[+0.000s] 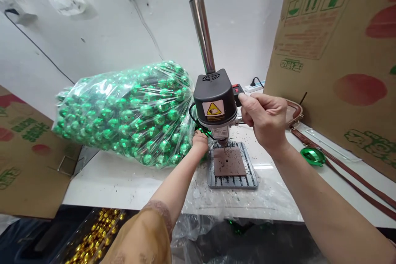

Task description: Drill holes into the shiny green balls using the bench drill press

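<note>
Left of the black-and-silver benchtop drill press [215, 99], the left hand [200, 141] reaches to its near side among shiny green faceted balls [123, 115] in a clear plastic bag; its grip is hidden. The right hand [266, 116], right of the press, is curled closed beside the black switch box [237, 90]. Below the press's head lies a square brown board [229, 161]. Loose plastic or the cord could snag if the spindle turns near the left fingers.

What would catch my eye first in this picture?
Probably the big clear bag bulging with shiny green balls, filling the left of the worktop. Next, the drill press just right of it, its steel column rising, with the right hand beside its black head. Gold balls glitter at lower left.
</note>
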{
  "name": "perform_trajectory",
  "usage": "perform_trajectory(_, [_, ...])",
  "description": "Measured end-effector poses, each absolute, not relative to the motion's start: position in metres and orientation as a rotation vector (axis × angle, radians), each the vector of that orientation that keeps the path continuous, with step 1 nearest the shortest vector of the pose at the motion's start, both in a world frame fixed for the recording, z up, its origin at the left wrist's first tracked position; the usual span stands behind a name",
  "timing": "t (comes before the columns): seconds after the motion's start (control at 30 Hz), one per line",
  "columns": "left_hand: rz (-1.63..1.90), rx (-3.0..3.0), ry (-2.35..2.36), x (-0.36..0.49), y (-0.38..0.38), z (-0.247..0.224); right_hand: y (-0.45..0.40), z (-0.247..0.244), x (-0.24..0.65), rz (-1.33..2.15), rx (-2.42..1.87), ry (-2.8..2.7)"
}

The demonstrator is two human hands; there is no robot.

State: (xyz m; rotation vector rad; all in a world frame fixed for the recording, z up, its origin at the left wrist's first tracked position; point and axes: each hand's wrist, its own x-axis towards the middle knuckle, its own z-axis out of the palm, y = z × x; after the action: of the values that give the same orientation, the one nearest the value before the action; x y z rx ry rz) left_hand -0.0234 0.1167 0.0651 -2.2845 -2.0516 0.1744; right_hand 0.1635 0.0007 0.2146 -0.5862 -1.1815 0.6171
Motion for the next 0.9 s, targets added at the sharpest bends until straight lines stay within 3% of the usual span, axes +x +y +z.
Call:
perform_trajectory(0.27, [0.205,-2.165,-2.040,-0.030,0.091,0.073,0.001,0.214,0.163,0.594,-0.559,-1.193])
perform_trajectory(0.43, [-0.195,-2.256,-1.839,-0.054,0.048,0.065,0.002,0.213,0.162,0.558,-0.531,-1.192])
perform_trajectory(0.57, [-0.851,-2.468,-1.737,-0.072,0.012,0.057,0.002,0.212,0.161,0.565,-0.534,-1.186])
perform_trajectory(0.7, [-1.916,-2.513,-1.912,-0.063,-0.011,0.061,0.002,0.212,0.162,0.572,-0.540,-1.174])
perform_trajectory(0.8, [-2.791,-2.273,-2.248,-0.048,-0.016,0.069,0.003,0.211,0.162,0.589,-0.523,-1.163])
perform_trajectory(0.9, [-3.406,-1.821,-2.418,-0.041,-0.016,0.074,0.005,0.211,0.162,0.578,-0.517,-1.171])
